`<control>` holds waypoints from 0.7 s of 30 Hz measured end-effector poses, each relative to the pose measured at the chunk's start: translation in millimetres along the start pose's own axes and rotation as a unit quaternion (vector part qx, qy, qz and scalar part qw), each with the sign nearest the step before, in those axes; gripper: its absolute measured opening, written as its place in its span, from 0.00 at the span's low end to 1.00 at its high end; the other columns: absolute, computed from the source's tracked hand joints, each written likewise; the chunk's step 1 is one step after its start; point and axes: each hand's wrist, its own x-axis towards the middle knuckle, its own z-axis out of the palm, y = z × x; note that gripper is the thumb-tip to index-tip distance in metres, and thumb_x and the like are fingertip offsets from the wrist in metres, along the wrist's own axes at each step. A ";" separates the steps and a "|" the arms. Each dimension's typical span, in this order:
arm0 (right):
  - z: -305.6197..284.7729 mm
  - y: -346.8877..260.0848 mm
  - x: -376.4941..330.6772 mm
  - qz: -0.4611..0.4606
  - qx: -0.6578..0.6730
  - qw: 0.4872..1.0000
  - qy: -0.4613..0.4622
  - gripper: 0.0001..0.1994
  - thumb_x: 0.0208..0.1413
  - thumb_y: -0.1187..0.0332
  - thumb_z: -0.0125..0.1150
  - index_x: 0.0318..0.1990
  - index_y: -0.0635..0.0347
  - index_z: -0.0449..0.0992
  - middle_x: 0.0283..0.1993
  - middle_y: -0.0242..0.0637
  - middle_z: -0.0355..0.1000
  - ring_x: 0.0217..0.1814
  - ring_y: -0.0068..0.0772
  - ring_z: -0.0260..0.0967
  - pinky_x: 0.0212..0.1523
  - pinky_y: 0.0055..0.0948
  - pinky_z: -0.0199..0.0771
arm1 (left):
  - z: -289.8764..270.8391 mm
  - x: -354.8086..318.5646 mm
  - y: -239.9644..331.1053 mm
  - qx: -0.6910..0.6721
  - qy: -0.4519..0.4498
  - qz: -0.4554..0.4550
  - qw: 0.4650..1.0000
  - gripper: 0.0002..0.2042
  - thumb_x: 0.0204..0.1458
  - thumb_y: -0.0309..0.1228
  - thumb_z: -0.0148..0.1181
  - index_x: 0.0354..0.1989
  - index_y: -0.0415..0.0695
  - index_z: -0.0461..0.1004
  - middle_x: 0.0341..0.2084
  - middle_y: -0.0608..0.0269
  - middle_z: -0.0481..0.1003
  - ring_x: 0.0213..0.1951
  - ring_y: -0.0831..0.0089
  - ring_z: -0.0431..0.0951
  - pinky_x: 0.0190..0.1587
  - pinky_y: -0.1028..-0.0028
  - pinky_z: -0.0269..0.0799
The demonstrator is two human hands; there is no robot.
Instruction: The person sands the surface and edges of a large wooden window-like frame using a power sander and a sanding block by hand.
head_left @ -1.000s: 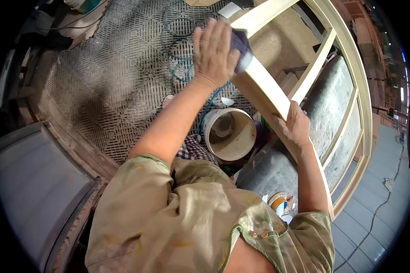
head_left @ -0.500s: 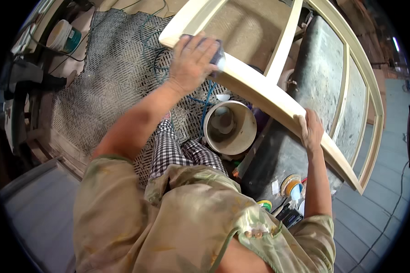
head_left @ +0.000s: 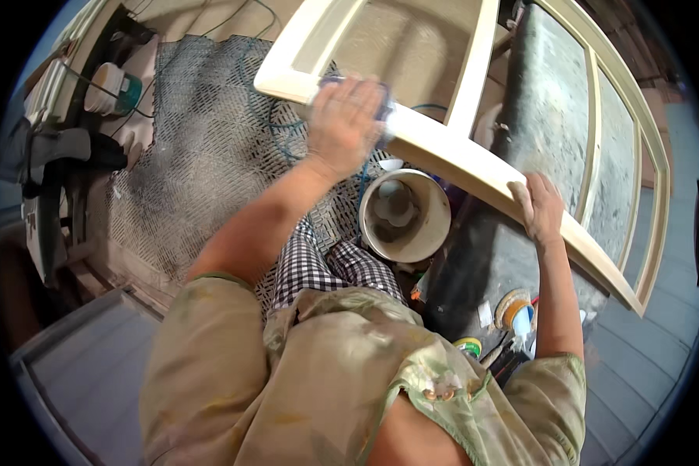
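The left hand lies palm down with its fingers close together and almost straight, wrapped slightly over a dark purple pad that it holds against the top of a pale wooden frame; motion blur hides the fingertips' exact edges. The frame's rounded corner is just left of these fingers, and a crossbar meets the rail to their right. Farther right, the right hand has its fingers curled over the same rail, closed on it, with the thumb along the left side. Around and beneath the right fingers is a dark, smudged table; nearer the body from them, an orange-rimmed tub sits on it beside the forearm. A pale bucket is between the two sets of fingers, closer to the body. A slotted mat spreads left of the left fingers, with a white-and-teal pail well beyond.
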 end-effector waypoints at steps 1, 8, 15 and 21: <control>3.9 1.7 1.6 -0.005 0.002 1.000 -0.023 0.18 0.54 0.51 0.55 0.37 0.58 0.74 0.34 0.42 0.71 0.38 0.47 0.67 0.41 0.40 0.66 | 12.6 5.7 37.3 -0.047 -0.004 0.002 0.999 0.22 0.54 0.42 0.52 0.52 0.41 0.71 0.54 0.57 0.71 0.57 0.59 0.67 0.60 0.59 0.57; 1.8 -2.1 8.4 -0.146 -0.005 0.989 0.003 0.25 0.56 0.47 0.50 0.55 0.53 0.66 0.50 0.40 0.71 0.50 0.44 0.67 0.50 0.40 0.64 | 3.2 33.3 42.9 -0.088 -0.100 0.130 0.982 0.28 0.45 0.45 0.59 0.52 0.39 0.70 0.50 0.56 0.71 0.54 0.61 0.70 0.55 0.63 0.63; -37.4 100.7 -74.6 0.041 -0.132 0.990 -0.012 0.28 0.58 0.43 0.45 0.58 0.52 0.66 0.56 0.36 0.68 0.58 0.36 0.62 0.60 0.37 0.56 | -10.3 37.5 1.1 -0.009 -0.178 0.206 0.962 0.28 0.54 0.42 0.51 0.59 0.36 0.62 0.58 0.50 0.65 0.60 0.57 0.65 0.59 0.58 0.58; -1.5 58.6 -98.8 0.114 -0.146 0.962 0.201 0.25 0.54 0.53 0.56 0.57 0.54 0.66 0.58 0.37 0.65 0.63 0.43 0.59 0.60 0.41 0.60 | 40.4 87.2 159.1 -0.148 -0.242 0.254 0.925 0.29 0.52 0.41 0.55 0.59 0.38 0.59 0.51 0.52 0.68 0.50 0.57 0.69 0.51 0.61 0.63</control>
